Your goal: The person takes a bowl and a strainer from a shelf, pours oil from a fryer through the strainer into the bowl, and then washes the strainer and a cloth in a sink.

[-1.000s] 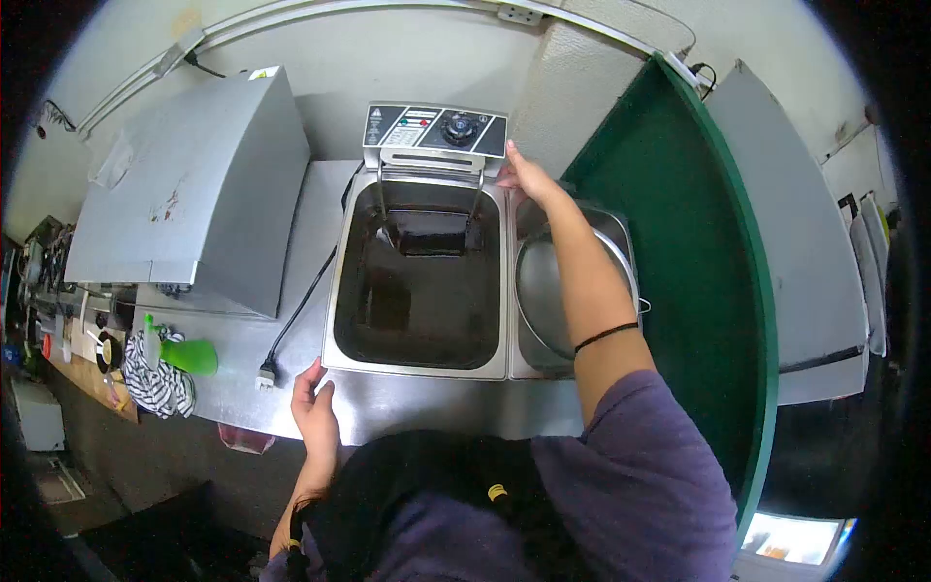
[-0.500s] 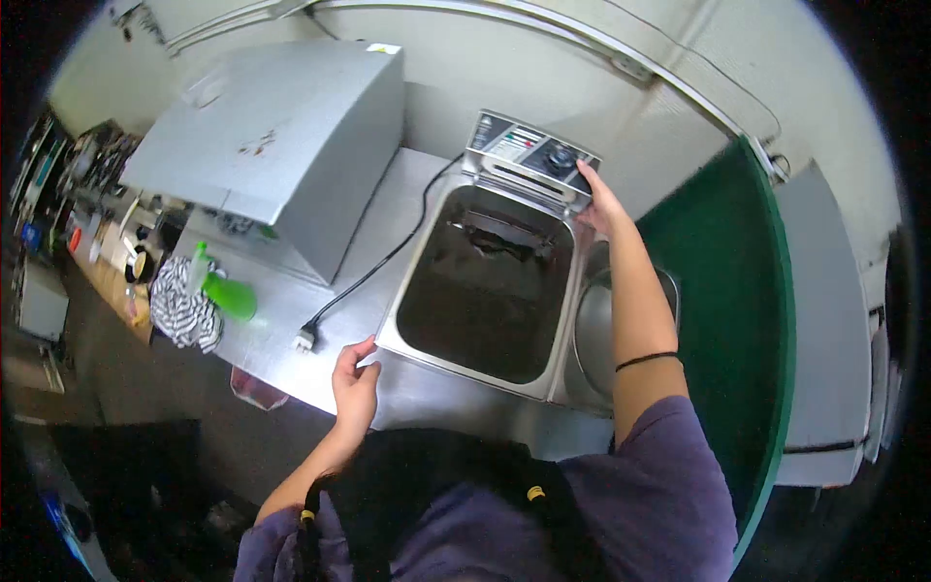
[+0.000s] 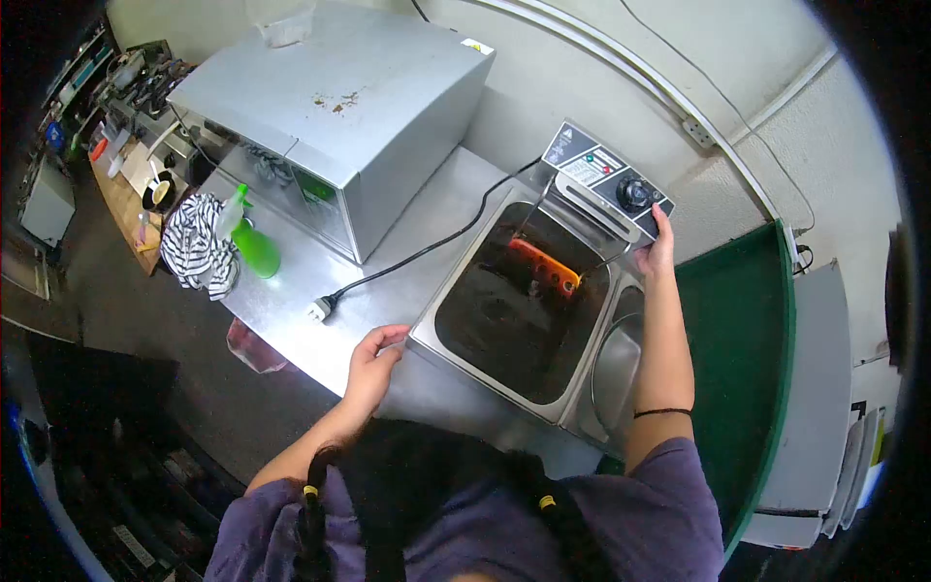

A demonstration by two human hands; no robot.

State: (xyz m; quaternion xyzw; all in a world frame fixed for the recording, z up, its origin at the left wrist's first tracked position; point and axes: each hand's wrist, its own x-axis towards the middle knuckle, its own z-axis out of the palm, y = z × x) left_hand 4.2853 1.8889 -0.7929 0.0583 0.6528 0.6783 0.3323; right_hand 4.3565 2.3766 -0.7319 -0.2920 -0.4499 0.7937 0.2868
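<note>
control head (image 3: 609, 181): at the fryer tank's (image 3: 482, 371) back, on the bench (image 3: 407, 221).
right hand (image 3: 659, 250): fingers clamped on its right corner.
left hand (image 3: 373, 361): at tank's front corner, grip unclear.
handling: rigid, probably greasy; hold the casing.

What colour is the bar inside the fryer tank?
The bar is orange; the head view shows it.

The bottle (image 3: 254, 247) was green, the cloth (image 3: 197, 255) striped black and white, the fryer (image 3: 480, 380) silver, its element (image 3: 545, 266) orange, the board (image 3: 742, 388) dark green.
</note>
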